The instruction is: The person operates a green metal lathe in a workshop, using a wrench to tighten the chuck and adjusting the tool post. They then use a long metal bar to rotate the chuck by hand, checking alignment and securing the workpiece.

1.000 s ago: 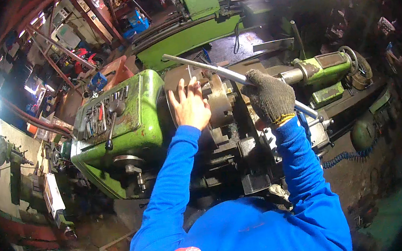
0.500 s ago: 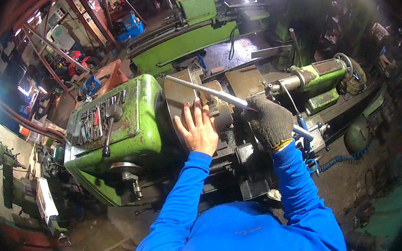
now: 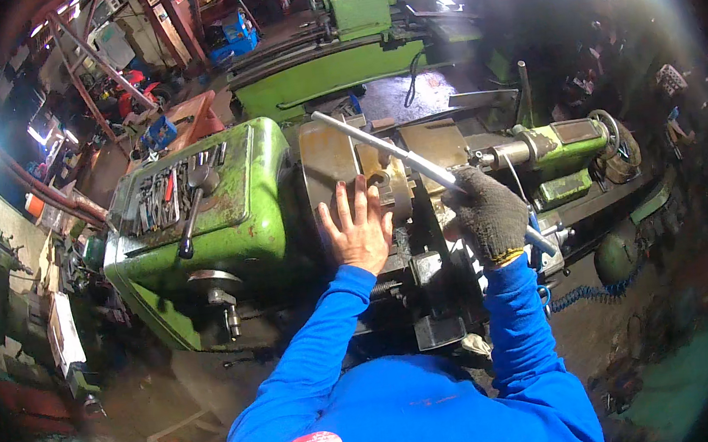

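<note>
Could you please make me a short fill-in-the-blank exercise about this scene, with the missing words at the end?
1. A long, straight silver bar is gripped by the person's right hand in a grey knitted ____.
2. The bare hand, spread over the large, round metal chuck, is the person's ____ one.
3. Both long sleeves are coloured ____.
4. Loose metal hand tools lie on the box-shaped headstock, which is painted ____.

Missing words: glove; left; blue; green.
</note>
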A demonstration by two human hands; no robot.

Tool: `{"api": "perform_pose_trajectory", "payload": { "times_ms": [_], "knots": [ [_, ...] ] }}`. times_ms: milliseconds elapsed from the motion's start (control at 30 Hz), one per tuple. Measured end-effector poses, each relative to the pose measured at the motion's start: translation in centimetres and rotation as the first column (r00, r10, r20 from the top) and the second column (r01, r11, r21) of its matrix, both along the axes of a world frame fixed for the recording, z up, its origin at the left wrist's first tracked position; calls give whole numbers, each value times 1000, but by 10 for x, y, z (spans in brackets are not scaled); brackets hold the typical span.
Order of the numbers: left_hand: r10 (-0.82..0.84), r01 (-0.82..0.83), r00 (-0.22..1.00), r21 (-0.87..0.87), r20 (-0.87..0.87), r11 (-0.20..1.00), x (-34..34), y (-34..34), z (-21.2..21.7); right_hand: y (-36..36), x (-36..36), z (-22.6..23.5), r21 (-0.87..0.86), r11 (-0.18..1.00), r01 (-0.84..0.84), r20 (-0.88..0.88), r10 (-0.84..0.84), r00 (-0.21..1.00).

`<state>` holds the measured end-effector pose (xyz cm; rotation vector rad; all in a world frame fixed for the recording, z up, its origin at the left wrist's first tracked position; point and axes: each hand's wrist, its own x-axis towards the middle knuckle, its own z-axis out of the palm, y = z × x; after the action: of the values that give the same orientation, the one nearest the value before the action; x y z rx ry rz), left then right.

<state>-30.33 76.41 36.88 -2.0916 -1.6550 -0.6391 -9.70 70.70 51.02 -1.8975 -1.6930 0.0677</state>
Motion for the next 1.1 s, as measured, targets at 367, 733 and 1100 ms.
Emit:
{"api": "perform_pose_trajectory", "payload": {
  "times_ms": [367,733,1100],
  "knots": [
    [-67,65,998,82,18,995,-7,-31,-54,-37,14,12,83,996,27,-318,0,948],
    [-110,111,993,-32,52,993,-6,-90,-78,-87,38,-5,-41,996,83,-568,-91,818],
    [-112,104,992,121,58,987,-14,49,93,-88,49,3,7,995,97,-417,-85,905]
  ]
}}
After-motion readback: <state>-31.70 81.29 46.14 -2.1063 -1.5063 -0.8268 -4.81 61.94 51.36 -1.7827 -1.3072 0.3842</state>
